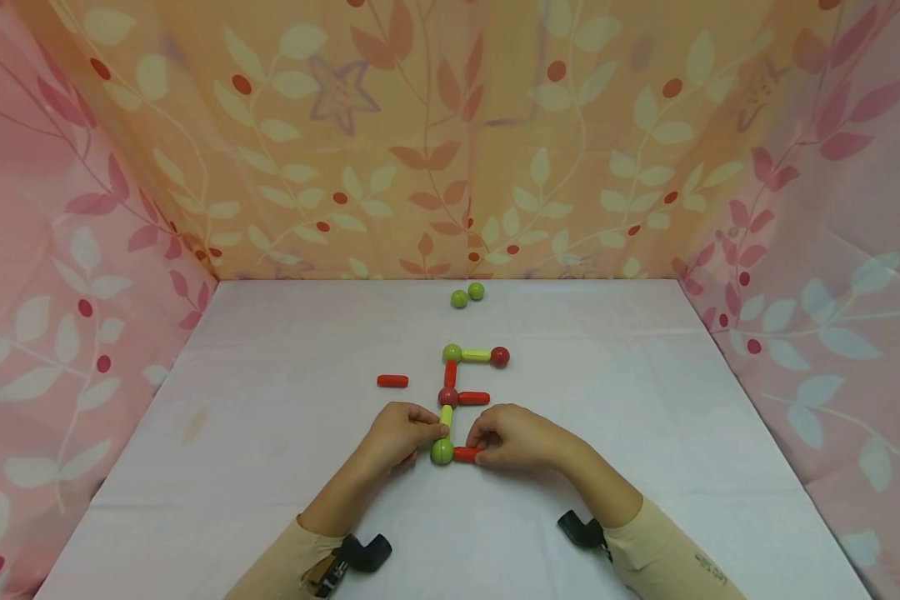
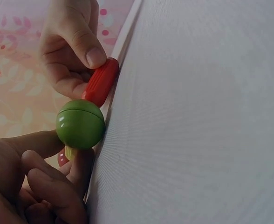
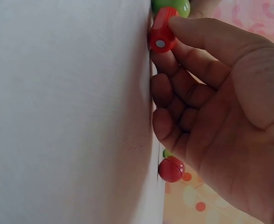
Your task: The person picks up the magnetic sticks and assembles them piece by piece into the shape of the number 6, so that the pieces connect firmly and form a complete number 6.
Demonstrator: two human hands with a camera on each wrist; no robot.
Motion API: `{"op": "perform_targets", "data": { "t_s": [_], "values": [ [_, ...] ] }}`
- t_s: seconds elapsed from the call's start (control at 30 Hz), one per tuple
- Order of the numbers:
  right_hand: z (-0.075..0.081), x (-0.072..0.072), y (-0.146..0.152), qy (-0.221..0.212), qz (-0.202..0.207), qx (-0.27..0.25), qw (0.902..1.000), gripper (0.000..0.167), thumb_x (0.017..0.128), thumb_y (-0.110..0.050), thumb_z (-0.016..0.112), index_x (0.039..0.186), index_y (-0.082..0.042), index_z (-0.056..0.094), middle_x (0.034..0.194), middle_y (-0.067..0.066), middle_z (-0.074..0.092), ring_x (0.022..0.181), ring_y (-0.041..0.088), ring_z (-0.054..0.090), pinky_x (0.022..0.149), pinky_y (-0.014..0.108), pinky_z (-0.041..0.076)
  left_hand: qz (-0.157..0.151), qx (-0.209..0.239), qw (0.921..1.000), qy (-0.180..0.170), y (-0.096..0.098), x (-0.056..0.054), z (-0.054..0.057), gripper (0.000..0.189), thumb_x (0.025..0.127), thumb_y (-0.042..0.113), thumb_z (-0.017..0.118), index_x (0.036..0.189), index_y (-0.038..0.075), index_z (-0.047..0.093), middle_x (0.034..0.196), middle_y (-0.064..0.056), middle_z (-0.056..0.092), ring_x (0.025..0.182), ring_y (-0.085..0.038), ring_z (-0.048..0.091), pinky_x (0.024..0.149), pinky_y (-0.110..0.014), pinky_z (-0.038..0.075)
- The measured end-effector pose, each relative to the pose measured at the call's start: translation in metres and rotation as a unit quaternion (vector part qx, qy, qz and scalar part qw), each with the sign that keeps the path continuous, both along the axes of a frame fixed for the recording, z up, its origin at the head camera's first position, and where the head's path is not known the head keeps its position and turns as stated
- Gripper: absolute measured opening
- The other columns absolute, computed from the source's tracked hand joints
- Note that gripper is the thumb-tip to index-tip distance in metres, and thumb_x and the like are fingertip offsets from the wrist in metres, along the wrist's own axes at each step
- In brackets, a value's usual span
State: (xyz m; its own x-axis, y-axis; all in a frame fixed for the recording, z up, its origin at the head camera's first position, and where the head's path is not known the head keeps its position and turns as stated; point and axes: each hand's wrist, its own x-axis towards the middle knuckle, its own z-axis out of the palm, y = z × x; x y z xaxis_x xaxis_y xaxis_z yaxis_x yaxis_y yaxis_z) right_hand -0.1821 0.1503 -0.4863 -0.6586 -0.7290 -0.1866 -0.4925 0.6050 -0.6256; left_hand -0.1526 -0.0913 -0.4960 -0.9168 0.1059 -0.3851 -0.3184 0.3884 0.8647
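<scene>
Ball-and-rod pieces form a connected shape on the table. My left hand (image 1: 400, 433) pinches the yellow-green rod (image 1: 446, 415) between a red ball (image 1: 447, 397) and the nearest green ball (image 1: 442, 452). With thumb and finger, my right hand (image 1: 523, 437) pinches a red rod (image 3: 161, 31) whose far end touches that green ball; a silvery disc shows on its near end. Another red rod (image 1: 474, 398) sticks out rightward from the red ball. Farther up, an upright red rod (image 1: 451, 373) leads to a green ball (image 1: 452, 353), then a yellow-green rod (image 1: 476, 356) and a red ball (image 1: 500, 357).
A loose red rod (image 1: 392, 381) lies left of the shape. Two loose green balls (image 1: 459, 298) sit near the back edge of the white table (image 1: 285, 333). Patterned cloth (image 1: 450, 150) hangs behind and on both sides.
</scene>
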Motion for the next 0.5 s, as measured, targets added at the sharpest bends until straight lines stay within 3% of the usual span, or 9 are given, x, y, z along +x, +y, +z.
{"op": "perform_targets", "data": {
  "t_s": [0.5],
  "values": [
    [0.0054, -0.0040, 0.0023, -0.012, 0.016, 0.002, 0.9998, 0.013, 0.089, -0.020, 0.079, 0.101, -0.024, 0.076, 0.091, -0.019, 0.067, 0.088, 0.001, 0.061, 0.088, 0.027, 0.052, 0.000, -0.015, 0.9999, 0.000, 0.0005, -0.0010, -0.0012, 0.023, 0.086, 0.031, 0.084, 0.097, 0.011, 0.078, 0.073, -0.003, 0.066, 0.043, -0.011, 0.044, 0.041, -0.022, 0.036]
  ]
}}
